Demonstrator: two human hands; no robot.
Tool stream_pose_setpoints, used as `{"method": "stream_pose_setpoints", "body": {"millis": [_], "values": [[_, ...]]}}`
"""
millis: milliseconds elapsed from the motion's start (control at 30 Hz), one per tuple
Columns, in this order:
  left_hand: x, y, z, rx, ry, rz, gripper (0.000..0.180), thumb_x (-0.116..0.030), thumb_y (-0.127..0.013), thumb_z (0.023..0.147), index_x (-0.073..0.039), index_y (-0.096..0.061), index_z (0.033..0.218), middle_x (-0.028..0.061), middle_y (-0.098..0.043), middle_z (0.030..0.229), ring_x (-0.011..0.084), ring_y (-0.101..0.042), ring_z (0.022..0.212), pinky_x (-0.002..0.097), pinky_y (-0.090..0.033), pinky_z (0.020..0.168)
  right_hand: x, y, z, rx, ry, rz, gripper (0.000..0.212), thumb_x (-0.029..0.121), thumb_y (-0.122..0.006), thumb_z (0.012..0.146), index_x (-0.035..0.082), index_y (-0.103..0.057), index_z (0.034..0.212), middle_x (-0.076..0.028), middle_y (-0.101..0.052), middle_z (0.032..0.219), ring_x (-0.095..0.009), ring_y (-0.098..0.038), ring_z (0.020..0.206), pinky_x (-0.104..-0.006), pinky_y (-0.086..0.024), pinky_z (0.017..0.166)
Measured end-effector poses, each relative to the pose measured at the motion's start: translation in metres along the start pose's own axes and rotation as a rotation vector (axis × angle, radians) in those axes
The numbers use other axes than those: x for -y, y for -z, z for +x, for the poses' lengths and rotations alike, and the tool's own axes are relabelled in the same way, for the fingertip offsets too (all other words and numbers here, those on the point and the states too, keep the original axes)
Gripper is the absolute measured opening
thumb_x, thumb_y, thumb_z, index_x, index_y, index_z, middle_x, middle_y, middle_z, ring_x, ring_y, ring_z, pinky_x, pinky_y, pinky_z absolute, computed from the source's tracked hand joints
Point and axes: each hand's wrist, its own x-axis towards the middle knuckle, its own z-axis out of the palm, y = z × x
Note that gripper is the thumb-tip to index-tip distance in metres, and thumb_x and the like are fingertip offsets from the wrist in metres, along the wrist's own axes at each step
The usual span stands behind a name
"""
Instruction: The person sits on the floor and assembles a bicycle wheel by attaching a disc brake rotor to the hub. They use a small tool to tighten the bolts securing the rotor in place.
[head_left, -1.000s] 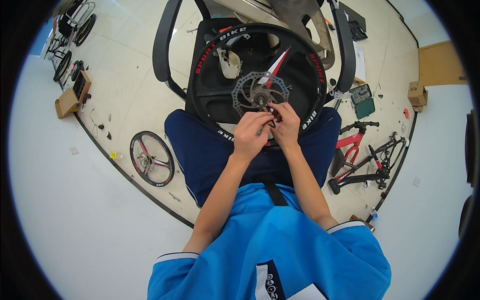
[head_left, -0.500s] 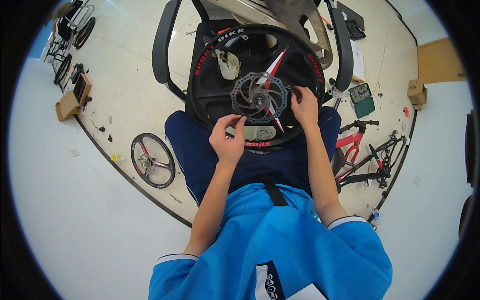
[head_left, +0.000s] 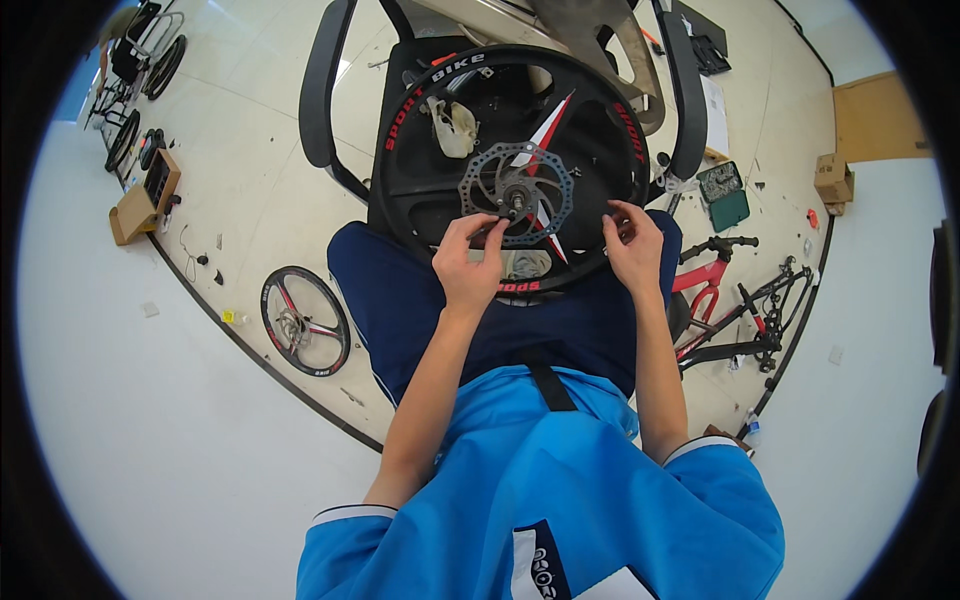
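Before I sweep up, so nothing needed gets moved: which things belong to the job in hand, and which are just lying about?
In the job:
- wheel
- disc
- chair under it

Apparently lying about:
- floor wheel
- red frame
- green case
- carton

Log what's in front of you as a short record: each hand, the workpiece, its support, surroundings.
Left hand: fingertips at the brake disc's lower edge; small part in grip: cannot tell
Right hand: over the wheel's lower right side; grip: unclear
Workpiece: black wheel lying flat, brake disc facing up
Support: black chair and the person's lap
Floor, left: smaller wheel
Floor, right: red-and-black bike frame, open green case
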Motion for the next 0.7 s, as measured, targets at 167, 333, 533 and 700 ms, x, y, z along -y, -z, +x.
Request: {"method": "stream_pose_setpoints", "body": {"millis": [167,333,533,700], "values": [[0.000,-0.003,0.003,0.007,-0.186,0.051,0.016,0.004,-0.082,0.083,0.001,-0.070,0.093,0.0098,-0.074,0.090,0.0136,-0.070,0.073,0.0258,-0.055,0.065,0.025,-0.012,-0.014,0.072,0.093,0.064,0.013,0.004,-0.073,0.089,0.002,-0.073,0.101,-0.007,-0.066,0.080,-0.014,-0.061,0.063,-0.0263,-0.048,0.059],[0.010,-0.013,-0.001,-0.004,-0.241,0.020,0.017,0.004,-0.083,0.081,0.001,-0.069,0.088,0.0107,-0.074,0.089,0.0137,-0.071,0.072,0.0245,-0.055,0.062,0.078,-0.043,-0.028,0.236,0.214,0.204,0.028,0.000,-0.073,0.083,0.002,-0.071,0.111,-0.008,-0.066,0.090,-0.016,-0.064,0.067,-0.0278,-0.051,0.059],[0.008,-0.006,0.007,-0.003,-0.110,0.019,0.019,0.006,-0.082,0.075,-0.001,-0.070,0.087,0.0090,-0.071,0.084,0.0166,-0.067,0.069,0.0266,-0.054,0.060,0.116,-0.039,-0.027,0.150,0.248,0.304,0.033,0.003,-0.081,0.078,0.002,-0.073,0.109,-0.007,-0.068,0.094,-0.015,-0.065,0.071,-0.0259,-0.051,0.059],[0.014,-0.015,-0.001,0.029,-0.114,-0.040,0.022,0.009,-0.077,0.072,0.000,-0.068,0.089,0.0093,-0.072,0.087,0.0134,-0.070,0.072,0.0249,-0.055,0.065,0.097,-0.059,-0.027,0.128,0.198,0.310,0.022,0.003,-0.083,0.077,0.001,-0.077,0.098,-0.007,-0.068,0.090,-0.015,-0.064,0.066,-0.0260,-0.051,0.059]]}}
